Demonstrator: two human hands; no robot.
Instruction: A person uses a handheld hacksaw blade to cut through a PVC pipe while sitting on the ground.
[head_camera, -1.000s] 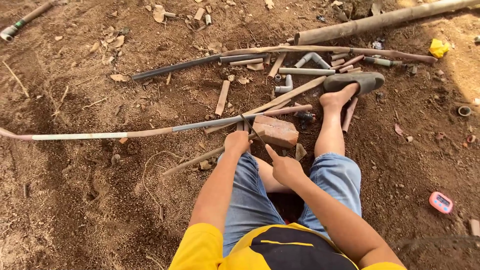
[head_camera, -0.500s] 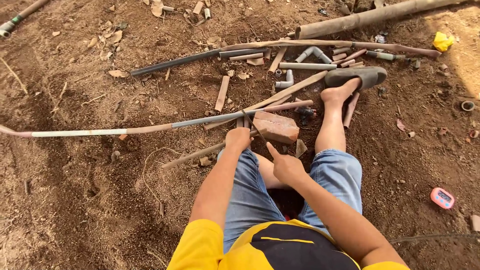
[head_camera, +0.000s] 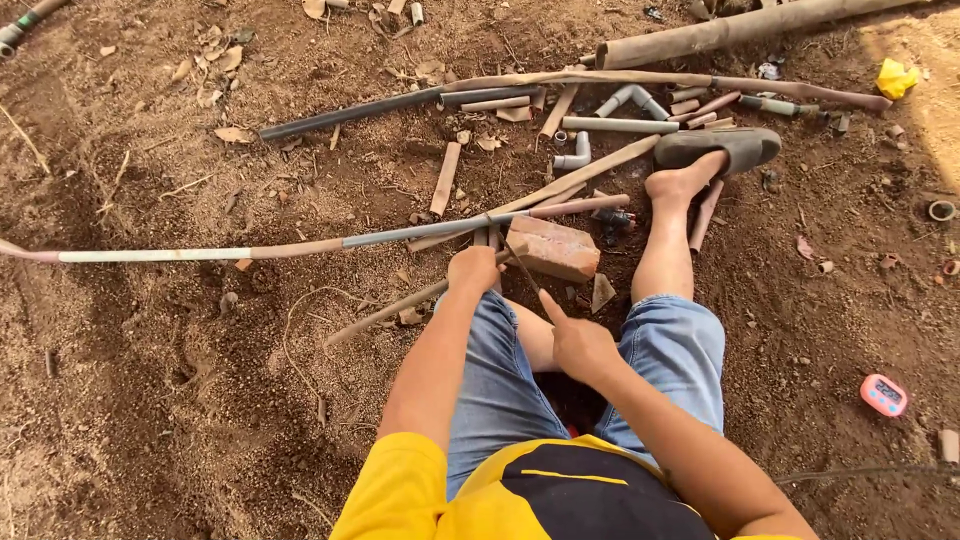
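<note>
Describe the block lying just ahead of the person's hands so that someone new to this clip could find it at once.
Start at the long thin pipe that runs across the dirt from the left edge. Where it reaches the left hand, a reddish-brown brick lies on the ground just right of that hand, under the pipe's end. It is the only chunky rectangular block here; everything around it is slim pipe offcuts and fittings.

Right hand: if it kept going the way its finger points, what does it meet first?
The right hand points up-left along a thin blade. Carried on, it probably meets the long pipe beside the brick; depth is unclear.
</note>
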